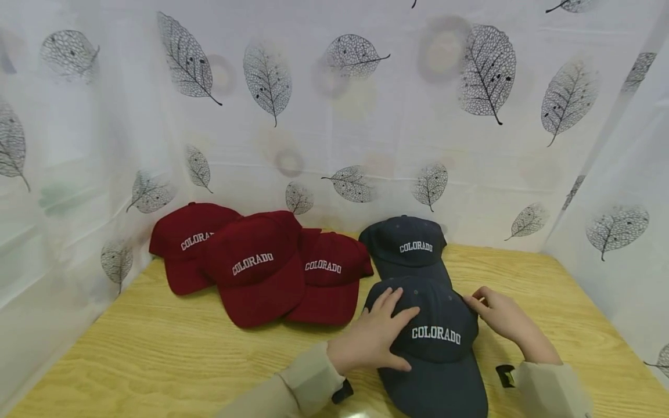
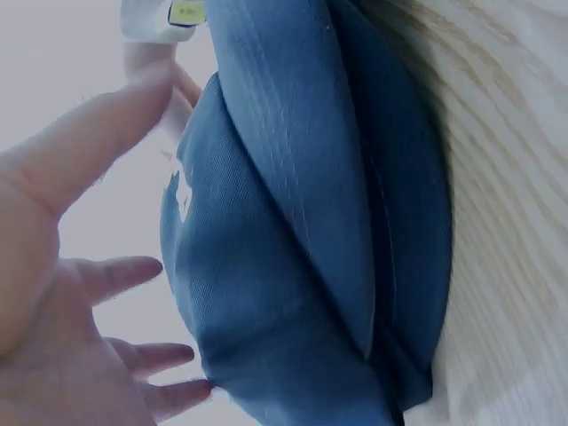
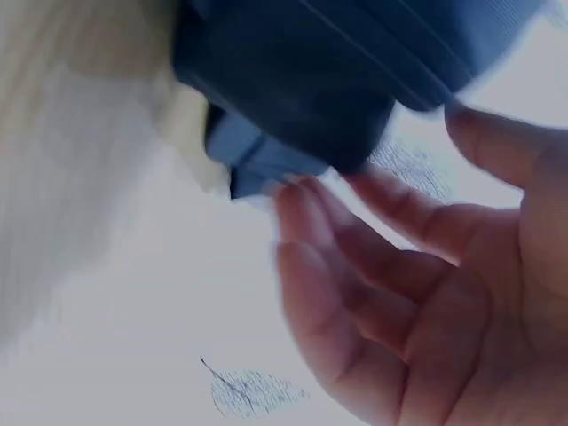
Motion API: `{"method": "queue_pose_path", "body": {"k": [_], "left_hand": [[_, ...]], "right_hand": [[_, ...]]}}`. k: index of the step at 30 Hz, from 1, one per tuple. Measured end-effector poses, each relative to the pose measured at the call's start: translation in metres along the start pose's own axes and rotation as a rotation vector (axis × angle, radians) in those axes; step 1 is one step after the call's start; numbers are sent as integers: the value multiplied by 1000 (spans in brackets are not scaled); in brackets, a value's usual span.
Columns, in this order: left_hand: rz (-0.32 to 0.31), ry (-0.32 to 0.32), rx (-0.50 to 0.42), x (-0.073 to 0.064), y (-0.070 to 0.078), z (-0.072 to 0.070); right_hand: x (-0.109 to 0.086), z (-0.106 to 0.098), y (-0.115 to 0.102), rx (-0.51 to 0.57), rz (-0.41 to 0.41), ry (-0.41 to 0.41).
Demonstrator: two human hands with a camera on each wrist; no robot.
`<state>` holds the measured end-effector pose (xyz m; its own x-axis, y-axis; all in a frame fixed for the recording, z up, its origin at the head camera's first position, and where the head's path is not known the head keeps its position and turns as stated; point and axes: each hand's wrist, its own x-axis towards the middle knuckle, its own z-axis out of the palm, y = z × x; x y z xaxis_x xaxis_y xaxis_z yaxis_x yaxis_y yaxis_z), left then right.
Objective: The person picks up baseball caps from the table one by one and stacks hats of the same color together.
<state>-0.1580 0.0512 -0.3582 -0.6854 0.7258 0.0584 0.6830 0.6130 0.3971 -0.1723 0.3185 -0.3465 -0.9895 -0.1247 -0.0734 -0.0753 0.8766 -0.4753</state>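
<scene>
A navy baseball cap [image 1: 428,377] with white COLORADO lettering lies at the front right of the table, its brim toward me. My left hand [image 1: 371,337] rests on the left side of its crown, fingers spread. In the left wrist view, that hand [image 2: 80,284] is beside the cap [image 2: 275,248], fingertips at the crown. At the crown's right rear edge, my right hand [image 1: 504,319] pinches the cloth between thumb and fingers. The right wrist view shows this hand [image 3: 426,275] slightly blurred, thumb and fingertips at the edge of the cap [image 3: 293,80].
Behind it stands another navy cap [image 1: 405,244], partly covered by the front one. Several dark red caps [image 1: 258,290] overlap at the left rear of the wooden table [image 1: 157,360]. A white curtain [image 1: 392,139] printed with leaves encloses the back and sides.
</scene>
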Motion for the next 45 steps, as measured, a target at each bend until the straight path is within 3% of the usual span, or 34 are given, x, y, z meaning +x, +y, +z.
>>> {"method": "queue_pose_path", "body": {"k": [4,7,10,15,22,27,33,41,45], "left_hand": [[-127,39,-83,-8,-7,-6],[-219,5,-159,-13,-11,-10],[-260,-75,-222,-16,-15,-11],[-283,-170,-375,-16,-18,-6],[-319,-149,-615,-14,-20,2],[-340,-130,-715,-13,-22,4],[-329,-115,-698,-11,-23,5],[-287,-85,-408,-7,-35,-2],[-299,-35,-355,-4,-47,-9]], "right_hand": [[-8,-10,4,132,102,-202],[-13,-12,9,231,193,-364],[-17,-9,12,268,229,-469],[-18,-2,13,318,201,-511],[-16,3,10,416,116,-553],[-14,8,4,425,82,-541],[-11,11,2,413,67,-525],[-11,1,16,394,36,-541],[-10,-7,23,344,-33,-452]]}}
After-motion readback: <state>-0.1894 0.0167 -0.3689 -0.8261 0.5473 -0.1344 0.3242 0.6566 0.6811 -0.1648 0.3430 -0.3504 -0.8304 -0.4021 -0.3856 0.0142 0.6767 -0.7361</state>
